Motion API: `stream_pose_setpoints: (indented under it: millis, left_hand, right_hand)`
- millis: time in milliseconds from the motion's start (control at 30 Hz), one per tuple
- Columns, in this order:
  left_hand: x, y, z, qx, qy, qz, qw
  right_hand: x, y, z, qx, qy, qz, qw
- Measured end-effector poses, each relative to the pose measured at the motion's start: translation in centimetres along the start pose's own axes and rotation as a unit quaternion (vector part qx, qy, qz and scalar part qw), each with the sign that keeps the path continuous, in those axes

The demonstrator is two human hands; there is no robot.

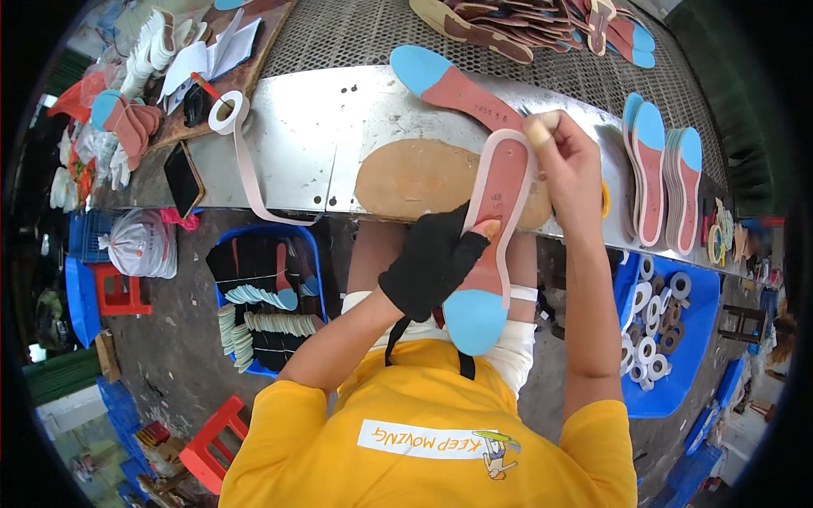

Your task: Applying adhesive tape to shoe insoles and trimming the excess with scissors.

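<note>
My left hand (428, 264), in a black glove with a bare thumb tip, grips a reddish-brown shoe insole (494, 190) with a blue heel end and pale tape around its forepart edge. The blue end points toward my body. My right hand (566, 157) is bare and pinched closed at the insole's far tip. A small grey tip pokes out by its fingers; I cannot tell what it belongs to. Just beyond lies another insole (464, 91) with a blue end. Beneath the held insole sits a brown rounded pad (405, 179) on the metal table (296, 110).
A tape roll (229, 113) hangs its strip over the table's left edge, near a phone (183, 179). Stacked insoles (649, 169) stand at right; more are piled (517, 25) at the back. Below are blue bins, with insoles (275, 298) left and tape rolls (650, 322) right.
</note>
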State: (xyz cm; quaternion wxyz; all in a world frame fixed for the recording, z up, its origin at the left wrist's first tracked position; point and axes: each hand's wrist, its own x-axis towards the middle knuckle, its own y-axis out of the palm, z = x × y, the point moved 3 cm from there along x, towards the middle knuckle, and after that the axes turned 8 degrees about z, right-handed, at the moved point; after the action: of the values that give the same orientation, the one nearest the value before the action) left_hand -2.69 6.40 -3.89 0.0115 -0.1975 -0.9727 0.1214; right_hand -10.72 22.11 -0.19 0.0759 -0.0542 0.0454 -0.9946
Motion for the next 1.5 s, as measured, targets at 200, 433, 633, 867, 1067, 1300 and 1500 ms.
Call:
stream_pose_setpoints:
  millis: [200, 433, 633, 867, 1067, 1300, 1500]
  left_hand:
    - [-0.3, -0.3, 1.2, 0.054, 0.07, -0.018, 0.996]
    - [-0.7, 1.7, 2.0, -0.548, 0.034, 0.202, 0.811]
    - [0.7, -1.5, 2.4, -0.432, -0.048, 0.247, 0.866]
    - [1.3, -2.2, 1.2, -0.22, -0.014, 0.041, 0.975]
    - [0.6, -2.9, 1.0, -0.274, -0.054, 0.105, 0.954]
    - [0.2, -3.0, 0.9, -0.159, 0.004, 0.157, 0.975]
    - [-0.9, -1.9, 1.2, 0.016, -0.032, 0.078, 0.996]
  right_hand:
    - [-2.0, 2.1, 2.0, -0.276, -0.236, 0.05, 0.931]
    - [-1.2, 2.6, 1.5, 0.379, 0.117, 0.326, 0.858]
    - [-0.6, -0.7, 1.2, 0.054, 0.021, 0.171, 0.984]
    - [-3.8, 0.9, -1.0, 0.071, 0.089, 0.051, 0.992]
    - [-4.8, 0.9, -2.3, 0.093, 0.128, 0.148, 0.976]
    - [-0.7, -2.1, -1.9, 0.093, 0.027, 0.021, 0.995]
    - [-2.8, 0.2, -1.0, -0.197, -0.054, -0.036, 0.978]
